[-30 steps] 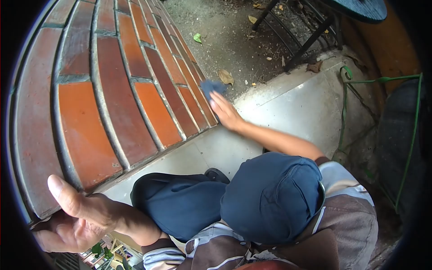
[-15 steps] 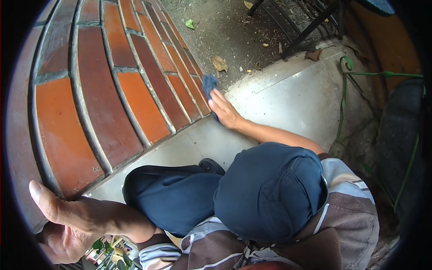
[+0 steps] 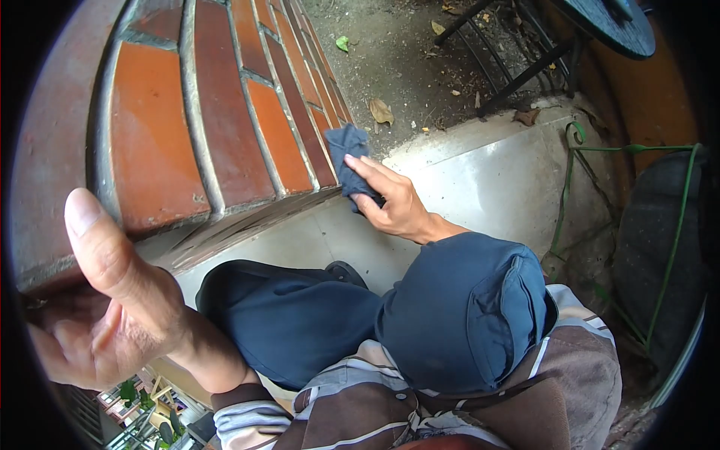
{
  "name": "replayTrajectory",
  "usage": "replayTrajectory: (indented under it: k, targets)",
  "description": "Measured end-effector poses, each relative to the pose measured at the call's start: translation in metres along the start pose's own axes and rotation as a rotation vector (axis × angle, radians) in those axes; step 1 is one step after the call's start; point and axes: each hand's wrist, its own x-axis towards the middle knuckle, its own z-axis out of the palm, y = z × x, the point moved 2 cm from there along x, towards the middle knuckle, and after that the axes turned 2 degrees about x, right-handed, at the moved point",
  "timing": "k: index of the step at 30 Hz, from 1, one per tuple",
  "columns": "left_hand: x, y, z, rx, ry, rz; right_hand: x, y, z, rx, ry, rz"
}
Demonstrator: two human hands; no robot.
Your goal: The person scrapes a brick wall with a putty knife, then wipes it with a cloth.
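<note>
Light gleams on the pale floor [image 3: 480, 187] right of centre; leaf-strewn dirt [image 3: 405, 71] lies above, dark round-topped furniture [image 3: 609, 27] upper right.

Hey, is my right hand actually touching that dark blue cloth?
Touching. The head view shows it plainly: the right hand has its fingers lying on the dark blue cloth, with no gap between them.
</note>
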Motion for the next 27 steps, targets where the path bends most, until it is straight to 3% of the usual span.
replayTrajectory:
  k: [2, 5, 9, 13, 17, 24, 27]
  targets:
    - [-0.001, 0.000, 0.005, -0.124, 0.065, 0.033, 0.007, -0.010, 0.002, 0.062, -0.002, -0.218]
    - [-0.004, -0.002, 0.003, -0.198, 0.100, 0.038, -0.004, 0.017, 0.021, 0.117, -0.057, -0.231]
    - [-0.008, 0.006, 0.000, -0.100, 0.121, -0.033, -0.036, 0.049, 0.039, -0.061, 0.034, -0.033]
    - [-0.004, 0.003, -0.010, 0.041, 0.030, -0.053, -0.042, 0.061, 0.039, -0.109, -0.011, 0.009]
    - [-0.004, 0.004, -0.005, -0.077, 0.147, -0.082, -0.047, 0.075, 0.039, -0.214, -0.028, 0.026]
    - [0.030, 0.002, 0.011, -0.071, 0.091, 0.211, -0.028, 0.073, 0.024, -0.288, -0.155, 0.147]
    - [0.037, 0.034, 0.034, -0.281, 0.116, 0.063, -0.015, 0.061, 0.011, -0.338, -0.235, 0.178]
